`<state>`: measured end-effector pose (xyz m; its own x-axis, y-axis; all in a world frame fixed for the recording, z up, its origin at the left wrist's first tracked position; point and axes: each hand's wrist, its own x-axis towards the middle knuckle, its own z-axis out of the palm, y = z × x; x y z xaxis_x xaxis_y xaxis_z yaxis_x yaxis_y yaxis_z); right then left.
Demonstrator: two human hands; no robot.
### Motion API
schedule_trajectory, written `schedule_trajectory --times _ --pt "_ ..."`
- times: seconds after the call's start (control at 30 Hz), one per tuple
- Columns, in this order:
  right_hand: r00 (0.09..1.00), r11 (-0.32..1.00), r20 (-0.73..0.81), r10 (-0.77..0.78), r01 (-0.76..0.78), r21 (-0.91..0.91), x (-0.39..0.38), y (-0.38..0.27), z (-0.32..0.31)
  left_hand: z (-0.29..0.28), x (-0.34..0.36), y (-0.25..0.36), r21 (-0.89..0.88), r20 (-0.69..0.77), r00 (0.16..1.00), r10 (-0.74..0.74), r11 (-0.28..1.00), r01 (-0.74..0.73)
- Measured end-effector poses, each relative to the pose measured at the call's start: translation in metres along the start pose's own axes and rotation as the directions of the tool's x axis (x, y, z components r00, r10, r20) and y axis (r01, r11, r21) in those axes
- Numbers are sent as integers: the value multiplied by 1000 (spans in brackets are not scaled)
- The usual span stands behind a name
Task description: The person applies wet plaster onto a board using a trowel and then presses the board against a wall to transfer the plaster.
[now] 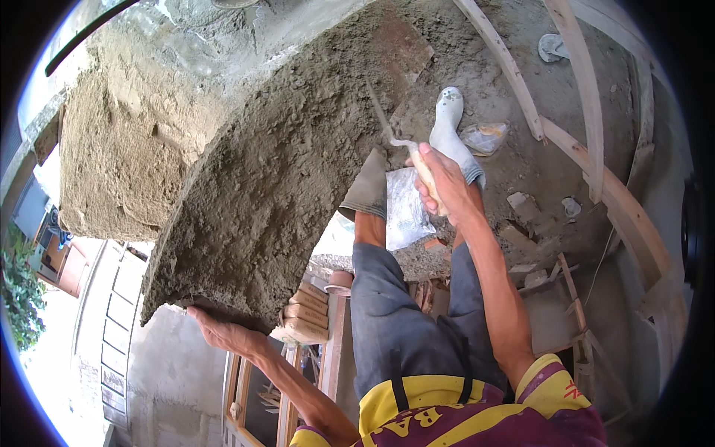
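Note:
My right hand (439, 179) grips the pale wooden handle of a trowel (381, 112), whose thin blade points up over rough grey mortar. That mortar covers a long curved slab (246, 194), running from the lower left up toward the top centre. My left hand (227, 335) holds the slab's lower edge near its left corner, with fingertips partly hidden beneath it. My feet are in pale rubber boots (450, 127), one partly behind the slab. A reddish-brown flat patch (402, 45) lies at the slab's upper end.
Curved timber beams (625, 216) arch along the right, near scattered brick pieces (525, 208). A plastic sack (406, 216) lies between the boots. A second rough mortared mass (123, 164) stands at left. Stacked sacks (304, 316) and wooden framing (290, 387) are below, with a metal railing (112, 343) lower left.

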<state>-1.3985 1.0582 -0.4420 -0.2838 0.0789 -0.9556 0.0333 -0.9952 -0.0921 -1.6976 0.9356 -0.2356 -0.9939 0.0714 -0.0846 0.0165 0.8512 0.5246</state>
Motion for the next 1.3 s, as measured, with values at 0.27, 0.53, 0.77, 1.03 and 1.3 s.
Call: schedule_trajectory --times 0.27,0.53,0.77,1.03,1.3 --pt "991 994 -82 -105 103 -29 106 -39 -50 9 -2 4 28 -19 1000 15 999 -15" --pt "919 957 -281 -276 236 -166 151 -53 -58 3 8 -2 60 -36 999 -18 998 20" --pt "675 230 267 -688 551 -802 -21 -12 -30 9 8 5 27 -110 994 3 1000 0" --pt "701 -13 362 -614 450 -893 -46 -37 -13 -8 21 -6 -7 -70 998 0 1000 0" --pt "780 304 257 -571 492 -816 -39 -32 -9 -9 20 -6 -2 -78 997 -24 1000 23"
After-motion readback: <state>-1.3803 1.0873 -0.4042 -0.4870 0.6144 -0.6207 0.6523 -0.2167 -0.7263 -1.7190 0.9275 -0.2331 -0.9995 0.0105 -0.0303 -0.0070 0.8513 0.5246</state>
